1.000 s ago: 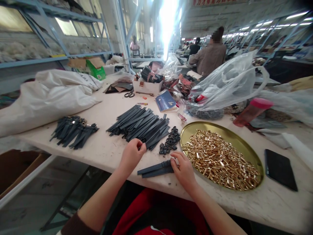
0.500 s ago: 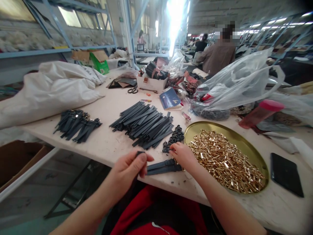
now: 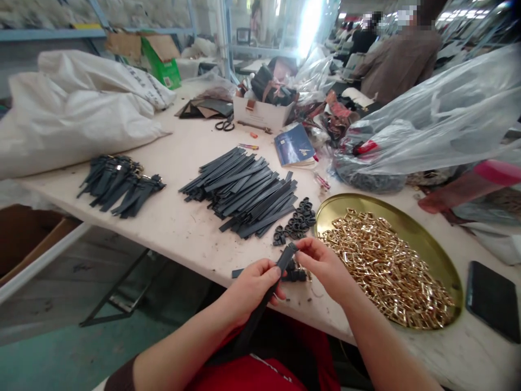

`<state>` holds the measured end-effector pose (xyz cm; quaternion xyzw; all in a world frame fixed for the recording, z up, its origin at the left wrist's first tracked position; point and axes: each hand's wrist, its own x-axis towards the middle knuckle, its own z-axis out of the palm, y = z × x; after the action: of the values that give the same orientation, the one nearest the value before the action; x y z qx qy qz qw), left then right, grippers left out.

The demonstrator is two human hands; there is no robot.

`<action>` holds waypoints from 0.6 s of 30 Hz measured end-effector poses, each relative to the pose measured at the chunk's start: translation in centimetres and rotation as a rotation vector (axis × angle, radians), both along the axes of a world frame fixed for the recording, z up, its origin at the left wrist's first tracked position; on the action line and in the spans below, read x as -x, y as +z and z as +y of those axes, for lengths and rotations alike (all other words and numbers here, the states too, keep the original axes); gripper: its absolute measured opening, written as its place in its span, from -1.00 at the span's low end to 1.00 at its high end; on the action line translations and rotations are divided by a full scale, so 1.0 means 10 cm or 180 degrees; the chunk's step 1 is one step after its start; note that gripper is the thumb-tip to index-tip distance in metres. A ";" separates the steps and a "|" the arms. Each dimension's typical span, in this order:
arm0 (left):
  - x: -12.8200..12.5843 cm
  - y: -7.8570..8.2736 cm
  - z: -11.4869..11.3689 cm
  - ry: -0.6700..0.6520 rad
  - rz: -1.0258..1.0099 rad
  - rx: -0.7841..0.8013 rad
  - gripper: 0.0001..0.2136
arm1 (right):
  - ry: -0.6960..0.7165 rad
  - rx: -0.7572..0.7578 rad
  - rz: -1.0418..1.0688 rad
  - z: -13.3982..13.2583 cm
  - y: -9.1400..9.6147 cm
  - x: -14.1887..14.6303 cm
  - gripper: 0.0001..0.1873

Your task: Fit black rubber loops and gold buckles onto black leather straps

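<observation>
My left hand (image 3: pixel 256 282) is closed around a dark strap (image 3: pixel 257 315), which slants from my lap up towards the right. At the strap's upper end, my right hand (image 3: pixel 325 266) pinches a small dark strap loop (image 3: pixel 291 247) that looks to be around the strap. Under and behind my hands, finished-looking straps (image 3: pixel 296 276) with gold buckles lie at the table edge, partly hidden. A heap of small dark loops (image 3: pixel 301 220) sits just beyond my right hand. Farther off lies a pile of flat dark straps (image 3: pixel 244 190).
A gold oval tray (image 3: pixel 329 203) full of gold buckles (image 3: pixel 391 266) stands at right, beside a black phone (image 3: pixel 492 298). Buckled straps (image 3: pixel 118 184) lie at left before a white sack (image 3: pixel 81 114). Scissors (image 3: pixel 225 125), a blue booklet (image 3: pixel 293 145) and plastic bags (image 3: pixel 439 119) are farther back.
My right hand has left the heap of loops and come to the strap's end. My left hand has moved right and holds the strap tilted up. The view has dipped.
</observation>
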<state>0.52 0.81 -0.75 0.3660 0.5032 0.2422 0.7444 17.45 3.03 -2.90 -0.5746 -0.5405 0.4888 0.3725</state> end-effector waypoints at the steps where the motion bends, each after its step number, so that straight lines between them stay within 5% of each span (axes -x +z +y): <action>1: -0.03 -0.01 0.02 -0.0059 0.0109 -0.0142 -0.83 | -0.0064 0.0150 0.0411 -0.06 0.01 0.02 -0.82; 6: -0.07 -0.10 0.02 -0.0164 0.0588 -0.0664 -0.85 | -0.0351 0.0410 0.1298 -0.22 -0.04 0.08 -0.76; 10: -0.09 -0.12 0.01 -0.0236 0.0615 -0.0614 -0.87 | -0.0353 0.0660 0.1687 -0.23 -0.07 0.10 -0.72; 15: -0.16 -0.10 0.06 -0.0430 0.0533 -0.0755 -0.88 | -0.0711 0.0423 0.1535 -0.20 -0.08 0.09 -0.64; 18: -0.09 -0.04 0.14 -0.0176 0.0634 -0.0977 -0.88 | -0.0806 0.0048 0.0903 -0.18 -0.07 -0.01 -0.66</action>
<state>1.44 2.23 -1.18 0.5111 0.5214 0.2582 0.6327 17.58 1.27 -3.56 -0.5661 -0.4023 0.5181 0.4992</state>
